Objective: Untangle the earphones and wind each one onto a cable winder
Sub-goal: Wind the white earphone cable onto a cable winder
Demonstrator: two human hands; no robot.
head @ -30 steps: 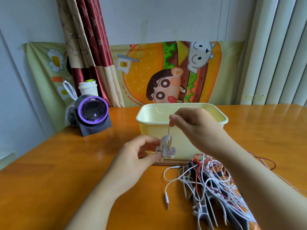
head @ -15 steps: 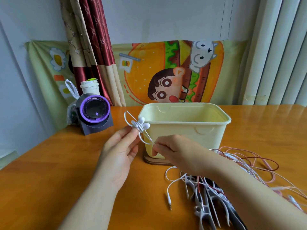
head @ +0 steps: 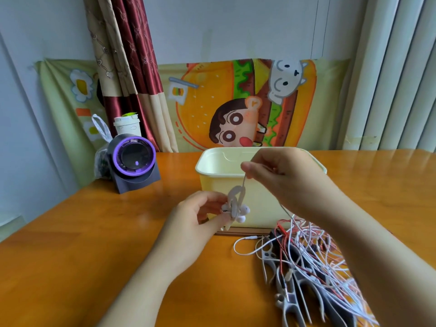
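My left hand (head: 200, 215) pinches a small white cable winder (head: 236, 206) with white earbuds and cord wrapped on it, held in front of the yellow tub. My right hand (head: 278, 178) is above and to the right, pinching the white earphone cord (head: 243, 182), which runs taut down to the winder. A tangle of white and red earphone cables (head: 313, 251) lies on the table at the lower right, over several grey and dark cable winders (head: 290, 300).
A pale yellow plastic tub (head: 212, 168) stands on a wooden base at the table's middle. A purple-ringed black device (head: 134, 161), a plastic bag and a white cup (head: 127, 125) sit at the back left. The orange wooden table (head: 82, 244) runs to a cartoon cloth on the wall.
Half a second ago my left hand held the winder higher and to the left while my right hand was low. Now the winder is lower and my right hand has lifted the cord above it.
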